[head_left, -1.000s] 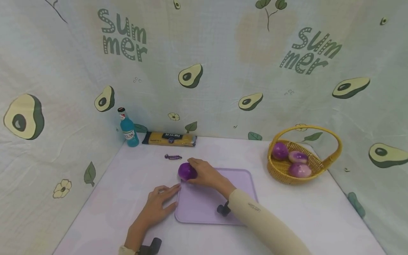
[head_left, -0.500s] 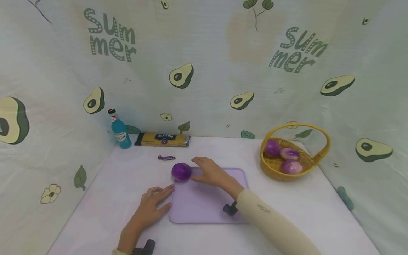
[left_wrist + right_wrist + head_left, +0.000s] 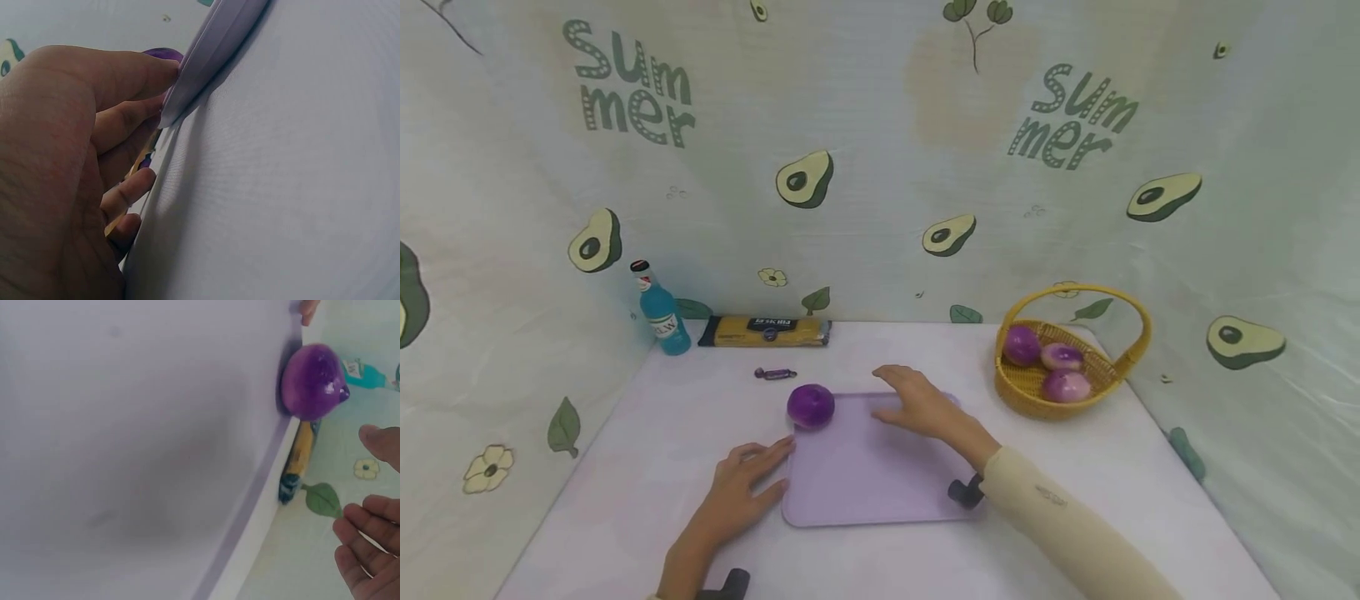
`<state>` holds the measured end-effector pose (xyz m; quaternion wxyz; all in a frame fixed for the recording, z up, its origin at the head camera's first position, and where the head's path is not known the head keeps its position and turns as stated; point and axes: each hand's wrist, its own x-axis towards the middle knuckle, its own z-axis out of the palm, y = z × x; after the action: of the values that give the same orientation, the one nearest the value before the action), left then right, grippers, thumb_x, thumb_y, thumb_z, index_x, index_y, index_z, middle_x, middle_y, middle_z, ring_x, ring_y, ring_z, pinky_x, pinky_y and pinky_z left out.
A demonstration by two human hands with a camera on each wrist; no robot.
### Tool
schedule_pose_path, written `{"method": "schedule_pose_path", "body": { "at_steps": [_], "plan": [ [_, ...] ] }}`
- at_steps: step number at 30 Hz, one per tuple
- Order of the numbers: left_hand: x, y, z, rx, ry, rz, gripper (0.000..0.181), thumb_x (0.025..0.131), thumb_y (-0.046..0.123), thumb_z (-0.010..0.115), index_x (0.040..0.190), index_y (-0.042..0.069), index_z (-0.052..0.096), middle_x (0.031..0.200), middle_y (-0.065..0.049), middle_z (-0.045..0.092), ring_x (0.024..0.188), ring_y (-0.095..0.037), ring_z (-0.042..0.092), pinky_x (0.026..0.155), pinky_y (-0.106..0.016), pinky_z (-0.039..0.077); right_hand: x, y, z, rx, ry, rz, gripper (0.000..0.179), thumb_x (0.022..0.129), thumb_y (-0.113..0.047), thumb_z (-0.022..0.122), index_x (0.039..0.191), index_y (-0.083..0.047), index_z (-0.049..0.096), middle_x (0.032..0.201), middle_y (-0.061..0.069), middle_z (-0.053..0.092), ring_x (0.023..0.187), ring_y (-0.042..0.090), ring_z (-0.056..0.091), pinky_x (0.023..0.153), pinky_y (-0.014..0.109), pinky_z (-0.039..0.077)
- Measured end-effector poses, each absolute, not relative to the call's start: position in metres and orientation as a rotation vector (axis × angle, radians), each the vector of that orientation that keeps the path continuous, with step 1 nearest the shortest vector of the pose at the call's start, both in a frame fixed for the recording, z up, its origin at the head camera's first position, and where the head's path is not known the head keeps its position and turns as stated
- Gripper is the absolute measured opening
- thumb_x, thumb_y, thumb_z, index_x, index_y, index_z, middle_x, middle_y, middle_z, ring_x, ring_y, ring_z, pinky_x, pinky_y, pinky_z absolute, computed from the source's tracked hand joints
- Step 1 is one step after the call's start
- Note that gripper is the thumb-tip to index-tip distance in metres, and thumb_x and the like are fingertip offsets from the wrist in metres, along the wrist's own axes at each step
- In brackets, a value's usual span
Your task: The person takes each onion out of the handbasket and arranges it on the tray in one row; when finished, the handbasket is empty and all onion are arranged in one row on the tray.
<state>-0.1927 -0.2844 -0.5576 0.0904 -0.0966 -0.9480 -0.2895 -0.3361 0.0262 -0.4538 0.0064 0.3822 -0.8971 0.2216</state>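
A glossy purple onion (image 3: 811, 407) sits on the far left corner of the lilac tray (image 3: 872, 467); in the right wrist view the onion (image 3: 312, 381) shows a pointed tip. My left hand (image 3: 741, 492) lies at the tray's left edge, thumb and fingertips against the rim. In the left wrist view that hand (image 3: 94, 125) has its thumb tip right at the tray's rim (image 3: 209, 56), other fingers loosely bent. Above the tray's far right part my right hand (image 3: 921, 406) hovers with thumb and fingers spread, holding nothing, apart from the onion.
A yellow wicker basket (image 3: 1037, 407) with several purple onions stands at the back right. Along the back lie a pasta packet (image 3: 767, 332) and a small purple wrapped candy (image 3: 775, 374). A blue bottle (image 3: 662, 312) stands at the back left, near the printed cloth wall.
My right hand has let go of the onion and drawn back to the right, fingers spreading. The onion stays on the tray's corner. The head view has turned slightly right.
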Motion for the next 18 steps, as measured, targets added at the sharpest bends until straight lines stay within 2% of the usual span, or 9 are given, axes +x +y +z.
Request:
{"method": "schedule_pose_path", "body": {
  "at_steps": [11,18],
  "plan": [
    [-0.194,-0.283,-0.558,-0.302,-2.789,-0.892,0.055,0.095,0.041,0.068,0.146,0.031,0.052,0.147,0.015,0.051,0.129,-0.024,0.038,0.098,-0.054,0.026,-0.338,0.06,-0.447,1.093,-2.821,0.721,0.062,0.09,-0.031,0.076,0.141,-0.004,0.053,0.146,0.013,0.052,0.135,0.032,0.045,0.112,0.046,0.034],
    [-0.194,-0.283,-0.561,-0.319,-2.764,-0.864,0.055,0.094,0.04,0.068,0.146,0.03,0.054,0.144,0.01,0.055,0.128,-0.028,0.04,0.097,-0.059,0.026,-0.34,0.086,-0.446,1.037,-2.81,0.7,0.062,0.091,-0.032,0.076,0.141,-0.004,0.053,0.145,0.015,0.052,0.134,0.034,0.046,0.111,0.049,0.035]
  ]
}}
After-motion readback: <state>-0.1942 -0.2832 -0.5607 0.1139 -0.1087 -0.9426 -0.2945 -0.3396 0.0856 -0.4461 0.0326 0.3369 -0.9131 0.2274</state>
